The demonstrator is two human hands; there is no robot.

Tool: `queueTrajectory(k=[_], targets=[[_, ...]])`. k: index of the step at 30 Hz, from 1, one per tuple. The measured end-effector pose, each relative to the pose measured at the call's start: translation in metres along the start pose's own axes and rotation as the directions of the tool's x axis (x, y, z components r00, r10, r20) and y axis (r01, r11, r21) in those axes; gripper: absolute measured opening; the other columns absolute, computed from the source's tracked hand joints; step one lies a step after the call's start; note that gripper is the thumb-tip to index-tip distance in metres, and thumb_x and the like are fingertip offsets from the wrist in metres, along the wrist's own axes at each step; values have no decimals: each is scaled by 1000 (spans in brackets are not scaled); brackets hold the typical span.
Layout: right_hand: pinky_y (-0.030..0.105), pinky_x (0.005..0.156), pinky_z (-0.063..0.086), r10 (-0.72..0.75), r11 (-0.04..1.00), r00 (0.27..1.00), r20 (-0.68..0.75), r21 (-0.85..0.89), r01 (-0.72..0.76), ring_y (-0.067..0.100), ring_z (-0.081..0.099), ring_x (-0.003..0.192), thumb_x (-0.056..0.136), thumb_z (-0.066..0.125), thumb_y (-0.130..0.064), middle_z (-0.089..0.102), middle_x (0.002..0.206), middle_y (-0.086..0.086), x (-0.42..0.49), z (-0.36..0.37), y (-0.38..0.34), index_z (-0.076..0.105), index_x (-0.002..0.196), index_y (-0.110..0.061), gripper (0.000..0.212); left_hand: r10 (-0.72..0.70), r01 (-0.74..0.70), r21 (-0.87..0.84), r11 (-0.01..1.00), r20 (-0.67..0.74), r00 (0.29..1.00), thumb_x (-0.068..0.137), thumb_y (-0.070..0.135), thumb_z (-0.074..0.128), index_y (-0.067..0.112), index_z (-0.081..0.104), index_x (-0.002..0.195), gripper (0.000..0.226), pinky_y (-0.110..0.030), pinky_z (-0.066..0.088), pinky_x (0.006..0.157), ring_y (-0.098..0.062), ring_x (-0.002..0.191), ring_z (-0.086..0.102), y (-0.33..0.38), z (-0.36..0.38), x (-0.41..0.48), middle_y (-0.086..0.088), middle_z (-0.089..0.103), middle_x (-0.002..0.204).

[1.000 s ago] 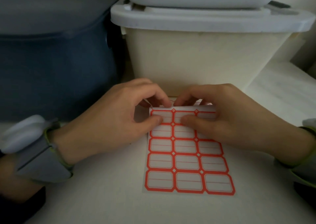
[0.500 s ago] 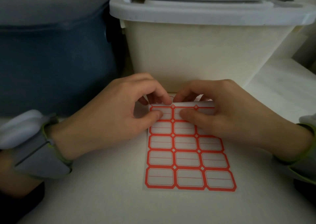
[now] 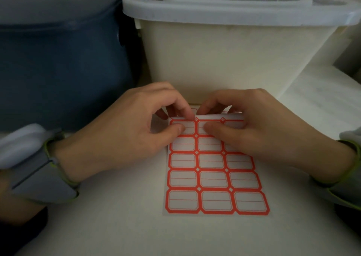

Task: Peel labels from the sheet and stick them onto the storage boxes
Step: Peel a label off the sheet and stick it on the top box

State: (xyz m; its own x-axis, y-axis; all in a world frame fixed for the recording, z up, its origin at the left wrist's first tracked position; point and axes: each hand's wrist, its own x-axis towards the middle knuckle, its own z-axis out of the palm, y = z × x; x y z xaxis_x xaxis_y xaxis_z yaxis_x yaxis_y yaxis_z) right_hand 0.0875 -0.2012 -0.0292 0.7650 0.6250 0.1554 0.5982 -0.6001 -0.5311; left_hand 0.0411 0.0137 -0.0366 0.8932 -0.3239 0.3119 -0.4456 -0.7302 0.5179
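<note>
Sheet of labels (image 3: 213,170) lying flat on a pale bench (image 3: 117,226), near centre, long side running away from the camera. White labels with red borders, set three across; five full rows in plain sight. Far edge of the sheet bent up and folded back toward the camera, showing a white strip along the top row.

Left hand (image 3: 121,136) at the far left corner of the sheet, thumb pressed on the top-left label, forefinger curled over the folded edge: grip pinching the sheet. Right hand (image 3: 259,132) at the far right part, thumb lying across the top-middle label, fingers curled over the fold: grip likewise pinching the sheet. Forefingers of the two hands almost touching at the middle of the fold. Right-hand labels of the two farthest rows partly covered by the right hand.

Grey band with green edging (image 3: 39,168) on the left wrist; similar green-edged cuff (image 3: 349,170) at the right wrist, cut off by the frame.

Just beyond the sheet, a cream storage box (image 3: 234,56) with a grey lid (image 3: 234,11), something pale stacked on top. Left of it, a dark blue storage box (image 3: 58,70), close beside the cream one.
</note>
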Motion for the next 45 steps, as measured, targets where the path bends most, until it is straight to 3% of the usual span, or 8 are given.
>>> queueTrajectory(k=[12, 21, 24, 26, 29, 33, 37, 45], targets=[[9, 78, 50, 3, 1000, 1000, 1, -3, -3, -3, 64, 87, 89, 63, -34, 69, 94, -20, 1, 0, 0, 68, 101, -36, 13, -12, 11, 18, 1000, 40, 999, 81, 30, 64, 33, 71, 90, 11, -15, 51, 81, -4, 96, 61, 2, 0, 0, 19, 59, 100], [7, 75, 50, 13, 1000, 1000, -18, 26, -13, -6, 62, 93, 85, 59, -39, 69, 92, -23, 1, -4, 3, 68, 99, -34, 17, -113, 113, -9, 994, -47, 992, 76, 34, 69, 31, 58, 100, 27, -26, 51, 76, -8, 90, 60, 3, -2, -2, 18, 59, 96], [8, 75, 51, 13, 999, 1000, -23, 37, -12, -4, 64, 91, 84, 59, -40, 70, 92, -21, 0, -6, 3, 69, 98, -33, 19, -176, 171, -86, 981, -50, 983, 75, 30, 73, 30, 57, 98, 28, -31, 56, 72, -12, 86, 65, 2, 0, -2, 11, 64, 94], [9, 76, 52, 21, 999, 999, -26, 47, -19, -4, 64, 91, 84, 60, -40, 70, 92, -21, 0, -7, 3, 68, 97, -33, 18, -245, 237, -227, 945, -7, 969, 75, 23, 77, 26, 58, 97, 30, -32, 61, 73, -14, 86, 70, 3, 0, -1, 7, 69, 93], [15, 80, 52, 8, 1000, 999, -43, 20, -7, -2, 64, 91, 84, 63, -37, 70, 91, -20, 0, -7, 4, 68, 96, -33, 14, -283, 280, -425, 861, 58, 957, 76, 7, 77, 18, 59, 98, 30, -22, 61, 70, -11, 87, 75, 3, 0, 1, 4, 73, 93], [22, 80, 55, -15, 1000, 999, -43, 2, 15, 1, 64, 93, 81, 64, -43, 69, 95, -21, -1, -7, 2, 66, 101, -34, 22, -280, 280, -497, 821, 77, 957, 76, 4, 77, 15, 62, 96, 28, -17, 58, 66, -10, 86, 76, 5, 0, 2, 6, 74, 93], [24, 83, 56, -60, 998, 998, -16, 18, 61, 3, 63, 98, 79, 66, -47, 67, 101, -21, -2, -6, -4, 66, 107, -34, 32, -263, 264, -483, 835, 70, 962, 71, 12, 79, 20, 66, 94, 28, -21, 60, 67, -11, 85, 75, 5, 2, 2, 5, 75, 92], [17, 81, 53, -67, 998, 997, 30, -18, 68, 0, 63, 93, 79, 68, -45, 69, 98, -22, -1, -4, -3, 68, 106, -34, 29, -124, 115, -273, 955, -15, 992, 78, 11, 77, 25, 67, 93, 23, -31, 62, 77, -14, 92, 71, 3, 6, -1, 13, 62, 99]])
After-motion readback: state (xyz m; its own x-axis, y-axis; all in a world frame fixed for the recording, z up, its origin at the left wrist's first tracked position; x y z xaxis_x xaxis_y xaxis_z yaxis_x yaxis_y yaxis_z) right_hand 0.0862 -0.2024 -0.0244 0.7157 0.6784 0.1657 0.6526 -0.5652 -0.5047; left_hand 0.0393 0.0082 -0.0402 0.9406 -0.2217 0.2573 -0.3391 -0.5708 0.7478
